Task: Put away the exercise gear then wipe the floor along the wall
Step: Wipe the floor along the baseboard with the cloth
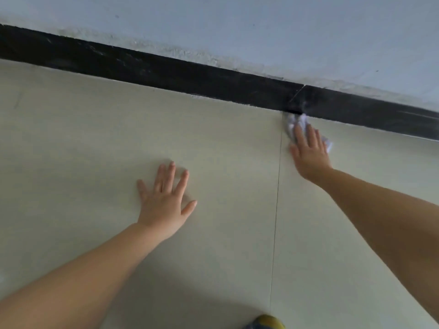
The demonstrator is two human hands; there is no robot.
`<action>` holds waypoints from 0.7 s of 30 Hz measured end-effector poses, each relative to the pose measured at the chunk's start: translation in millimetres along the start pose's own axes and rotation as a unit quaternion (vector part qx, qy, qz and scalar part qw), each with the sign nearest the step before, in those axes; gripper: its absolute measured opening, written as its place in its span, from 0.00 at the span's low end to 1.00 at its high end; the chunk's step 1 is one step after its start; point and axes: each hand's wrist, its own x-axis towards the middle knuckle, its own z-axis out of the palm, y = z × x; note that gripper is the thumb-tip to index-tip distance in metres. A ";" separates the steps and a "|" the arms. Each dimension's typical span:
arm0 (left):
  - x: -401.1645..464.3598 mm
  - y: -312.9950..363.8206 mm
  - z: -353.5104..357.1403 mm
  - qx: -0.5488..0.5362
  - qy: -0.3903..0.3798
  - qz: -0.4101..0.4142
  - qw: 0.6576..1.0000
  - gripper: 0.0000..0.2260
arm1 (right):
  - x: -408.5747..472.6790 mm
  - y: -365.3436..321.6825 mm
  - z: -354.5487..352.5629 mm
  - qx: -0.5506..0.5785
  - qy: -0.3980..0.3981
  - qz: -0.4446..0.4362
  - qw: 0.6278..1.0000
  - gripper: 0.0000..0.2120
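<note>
My right hand point(310, 153) lies flat, fingers spread, pressing a crumpled white cloth point(295, 123) onto the pale tiled floor point(95, 138). The cloth sits right against the black skirting board point(190, 81) at the foot of the wall, near a tile joint; part of it shows past my fingers at the right. My left hand point(166, 198) rests palm down on the floor with fingers apart and nothing under it, well to the left and nearer to me. No exercise gear is in view.
A pale blue-grey wall point(237, 27) with scuffed, flaking paint rises above the skirting. A thin tile joint point(276, 198) runs from the skirting toward me. A yellow and blue object point(266, 322), perhaps a shoe, peeks in at the bottom edge.
</note>
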 end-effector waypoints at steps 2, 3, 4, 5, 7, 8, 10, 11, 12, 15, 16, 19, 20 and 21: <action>0.6 -2.1 -0.4 0.008 -0.013 -0.001 1.000 0.41 | -15.7 53.2 -2.9 0.072 0.047 0.180 0.980 0.25; 0.6 -3.0 -1.5 0.021 -0.024 0.001 1.000 0.42 | -22.2 62.9 0.1 0.108 0.067 0.263 0.956 0.25; 0.4 -3.5 -2.5 0.031 -0.037 0.000 0.999 0.42 | -25.5 60.3 6.0 0.133 0.089 0.326 0.932 0.25; 0.5 -3.5 -4.8 0.034 -0.050 -0.003 0.998 0.42 | -25.8 46.7 11.8 0.144 0.107 0.364 0.914 0.25; 1.0 -2.2 -11.9 0.038 -0.077 -0.006 0.996 0.43 | -19.0 1.0 21.6 0.148 0.126 0.352 0.916 0.25; 1.1 -1.2 -14.6 0.045 -0.088 -0.006 0.995 0.44 | -18.2 -27.3 26.4 0.140 0.120 0.299 0.936 0.25; 2.7 -0.9 -15.5 0.054 -0.106 -0.010 0.993 0.45 | -25.6 -90.1 42.4 0.096 0.079 0.112 0.986 0.26; 3.5 -0.9 -14.7 0.056 -0.112 -0.015 0.992 0.46 | -33.5 -120.1 50.2 0.062 0.040 -0.016 0.997 0.26; 4.3 -0.6 -14.3 0.056 -0.120 -0.020 0.991 0.46 | -43.3 -143.2 56.0 0.026 -0.009 -0.148 0.989 0.26; 4.4 -0.7 -14.3 0.053 -0.139 -0.022 0.989 0.46 | -44.5 -146.7 54.6 -0.047 -0.080 -0.386 0.918 0.27; 3.6 -1.4 -14.6 0.047 -0.137 -0.022 0.989 0.46 | -35.2 -129.8 50.3 -0.043 -0.069 -0.407 0.910 0.27; 2.6 -1.7 -17.0 0.029 -0.135 -0.024 0.990 0.46 | -15.4 -43.3 43.8 -0.037 0.041 -0.319 0.946 0.26; 2.5 -0.9 -17.9 0.029 -0.141 -0.025 0.989 0.46 | -15.8 -6.7 39.2 -0.034 0.083 -0.244 0.966 0.26; 3.0 -0.2 -18.7 0.033 -0.146 -0.026 0.988 0.46 | -20.4 27.6 33.0 -0.024 0.107 -0.155 0.982 0.27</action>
